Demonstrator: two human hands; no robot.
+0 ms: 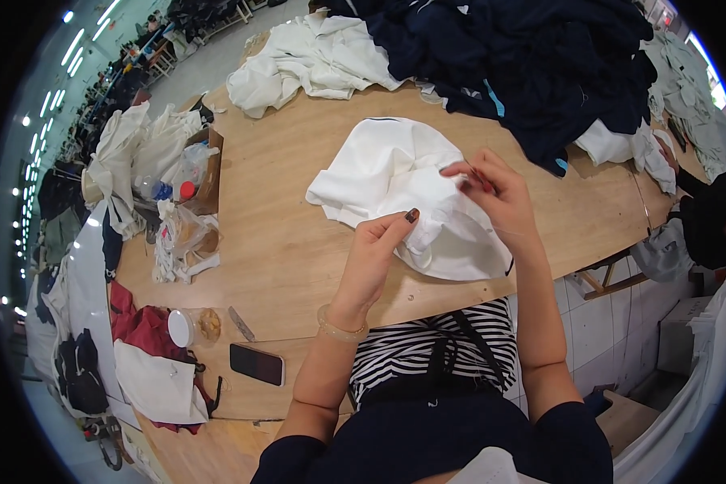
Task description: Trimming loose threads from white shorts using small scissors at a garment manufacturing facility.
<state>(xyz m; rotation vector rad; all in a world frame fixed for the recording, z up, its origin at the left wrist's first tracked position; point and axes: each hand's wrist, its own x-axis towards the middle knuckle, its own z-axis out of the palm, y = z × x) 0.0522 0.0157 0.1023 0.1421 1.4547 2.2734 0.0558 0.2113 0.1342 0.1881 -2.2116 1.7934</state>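
— What lies closest to the lens?
— A striped top [436, 343], then the left hand [377, 254] and right hand [492, 189], both pinching a white garment [403, 189] at the wooden counter's [282, 234] near edge.
— And around it?
— A dark clothing heap [532, 64] crowds behind; a phone [256, 364] and lidded jar [194, 327] sit left.

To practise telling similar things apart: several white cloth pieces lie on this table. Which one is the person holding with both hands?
The white garment at the table's near edge, pinched by the left hand and right hand. The white heap at the far side lies untouched.
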